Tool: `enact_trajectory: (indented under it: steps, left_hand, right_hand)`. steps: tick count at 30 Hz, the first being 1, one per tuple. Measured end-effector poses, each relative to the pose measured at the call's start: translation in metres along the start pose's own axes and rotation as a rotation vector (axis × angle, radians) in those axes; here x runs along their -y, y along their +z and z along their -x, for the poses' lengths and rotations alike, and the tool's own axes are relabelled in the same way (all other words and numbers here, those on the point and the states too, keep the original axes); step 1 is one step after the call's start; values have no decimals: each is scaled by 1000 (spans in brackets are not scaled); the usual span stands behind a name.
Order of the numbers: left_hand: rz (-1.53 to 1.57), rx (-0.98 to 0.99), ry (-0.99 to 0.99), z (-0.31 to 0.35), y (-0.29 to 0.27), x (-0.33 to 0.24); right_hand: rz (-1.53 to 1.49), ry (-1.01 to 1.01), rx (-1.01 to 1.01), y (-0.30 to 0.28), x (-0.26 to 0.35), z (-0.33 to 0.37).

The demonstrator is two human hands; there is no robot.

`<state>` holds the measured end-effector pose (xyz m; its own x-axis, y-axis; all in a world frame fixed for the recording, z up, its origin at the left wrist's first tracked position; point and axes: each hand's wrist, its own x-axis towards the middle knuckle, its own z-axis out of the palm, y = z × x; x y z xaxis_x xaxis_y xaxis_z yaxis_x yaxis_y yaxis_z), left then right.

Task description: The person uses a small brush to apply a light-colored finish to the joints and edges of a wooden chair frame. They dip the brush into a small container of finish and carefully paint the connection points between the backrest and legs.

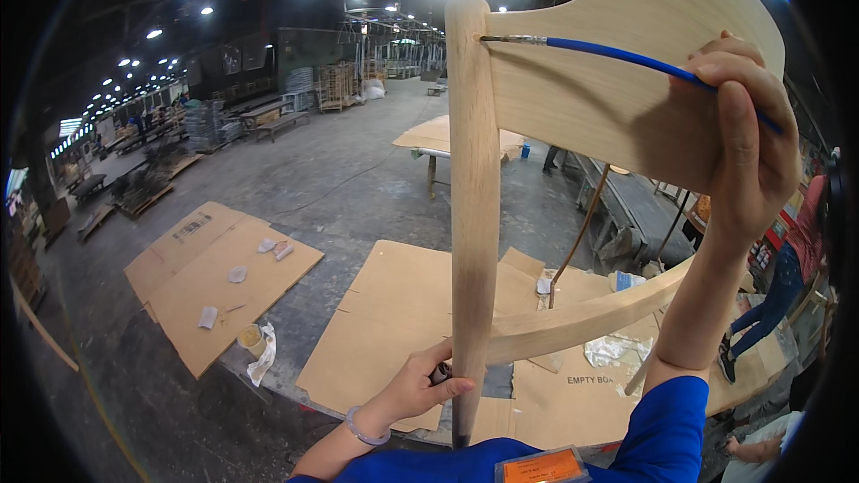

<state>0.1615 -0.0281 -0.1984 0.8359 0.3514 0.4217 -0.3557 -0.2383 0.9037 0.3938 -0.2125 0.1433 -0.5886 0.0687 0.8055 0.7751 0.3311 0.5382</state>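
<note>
A pale bare-wood chair frame stands upright before me, with a round post (474, 188), a wide curved backrest (617, 107) and a lower curved rail (591, 315). High on the right, my right hand (750, 130) pinches a slim paintbrush (617, 51) by its blue handle. The brush's bristles touch the joint where backrest meets post. Down low, my left hand (425, 385) is closed at the post, its thumb across the front. A small dark round-ended piece (440, 373) shows between thumb and forefinger; its kind I cannot make out.
Cardboard sheets (358, 331) cover the work surface below. On another sheet (179, 277) at left lie crumpled scraps, with a tub (250, 337) and white cloth (263, 358) beside it. A person (787, 259) stands at right; another person's hand (734, 445) shows lower right.
</note>
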Motion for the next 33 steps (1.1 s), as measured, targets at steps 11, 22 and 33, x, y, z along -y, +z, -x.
enact_trajectory:
  steps: [11,22,33]
  left_hand:
    - [32,-34,29,6,2,-4]
    - [1,-25,7,15,-5,-1]
    - [2,-38,31,21,-10,-3]
  right_hand:
    - [26,-7,-4,6,3,-3]
    - [5,-30,20,8,3,-6]
    - [5,-39,26,17,7,-12]
